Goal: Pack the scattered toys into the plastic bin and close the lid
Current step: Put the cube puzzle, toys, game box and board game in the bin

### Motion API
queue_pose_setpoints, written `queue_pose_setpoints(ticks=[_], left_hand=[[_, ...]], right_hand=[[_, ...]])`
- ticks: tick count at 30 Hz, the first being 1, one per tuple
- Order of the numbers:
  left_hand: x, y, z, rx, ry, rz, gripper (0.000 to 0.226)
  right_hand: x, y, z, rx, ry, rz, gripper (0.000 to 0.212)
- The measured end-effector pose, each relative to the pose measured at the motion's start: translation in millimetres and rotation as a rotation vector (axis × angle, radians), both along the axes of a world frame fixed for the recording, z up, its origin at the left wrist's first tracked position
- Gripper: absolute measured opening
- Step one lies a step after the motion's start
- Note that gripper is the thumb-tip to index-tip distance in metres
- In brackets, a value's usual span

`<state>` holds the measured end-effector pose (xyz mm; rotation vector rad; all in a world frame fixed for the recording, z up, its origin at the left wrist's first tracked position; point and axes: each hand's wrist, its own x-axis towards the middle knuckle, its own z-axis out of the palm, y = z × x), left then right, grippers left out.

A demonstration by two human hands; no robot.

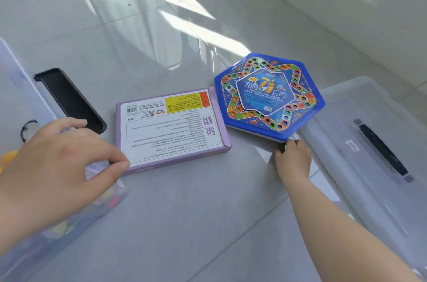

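Note:
A flat purple game box (173,129) lies face down on the tiled floor in the middle. To its right a blue hexagonal game board (269,96) rests with its far side on the clear bin lid (346,120). The clear plastic bin (27,101) stands at the left, with coloured toys blurred inside it. My left hand (60,161) hovers over the bin's near corner with fingers spread, its thumb tip touching the purple box's near left corner. My right hand (293,157) is curled on the near edge of the hexagonal board.
A black handle (69,99) sits on the bin's rim beside the purple box. The lid lies flat on the floor at the right, with its own black handle (381,150). Bright sunlight streaks cross the glossy grey tiles beyond the toys.

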<state>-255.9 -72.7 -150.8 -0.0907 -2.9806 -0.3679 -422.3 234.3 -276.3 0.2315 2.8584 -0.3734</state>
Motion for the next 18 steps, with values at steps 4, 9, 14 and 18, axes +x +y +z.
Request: queue_pose_setpoints(ticks=[4,9,14,18], left_hand=[[-6,4,6,-0.037,-0.037,0.051,0.040],[-8,9,14,-0.049,-0.023,0.027,0.034],[-6,19,23,-0.086,0.040,0.052,0.036],[1,18,30,-0.007,0.125,0.043,0.033]], right_hand=[[2,5,1,-0.130,-0.025,0.079,0.032],[15,10,12,-0.306,-0.039,0.045,0.024],[38,-24,48,-0.481,0.114,0.067,0.021],[60,-91,97,-0.688,0.148,0.300,0.021]])
